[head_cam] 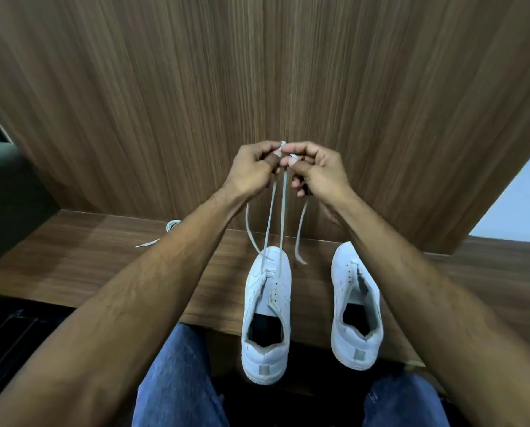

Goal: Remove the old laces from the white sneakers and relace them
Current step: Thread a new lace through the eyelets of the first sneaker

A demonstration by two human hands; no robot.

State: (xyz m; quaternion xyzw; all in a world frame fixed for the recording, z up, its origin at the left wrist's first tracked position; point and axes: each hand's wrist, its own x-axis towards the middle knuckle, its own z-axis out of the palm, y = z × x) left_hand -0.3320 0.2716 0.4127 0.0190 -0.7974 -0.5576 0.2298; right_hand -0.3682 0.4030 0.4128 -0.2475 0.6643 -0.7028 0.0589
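Two white sneakers stand on a wooden ledge [72, 266], toes pointing away from me. The left sneaker [266, 315] has a white lace [283, 211] threaded through its lowest eyelets near the toe; both strands rise up to my hands. My left hand [251, 171] and my right hand [316, 171] are held together above the shoe, each pinching the lace near its upper end. Loose tails hang down on either side. The right sneaker [357, 306] has no lace in it.
Another white lace [162, 234] lies coiled on the ledge at the far left, behind my left forearm. A wood-grain wall panel [257, 72] rises right behind the ledge. My knees in blue jeans [177, 380] are below the ledge's front edge.
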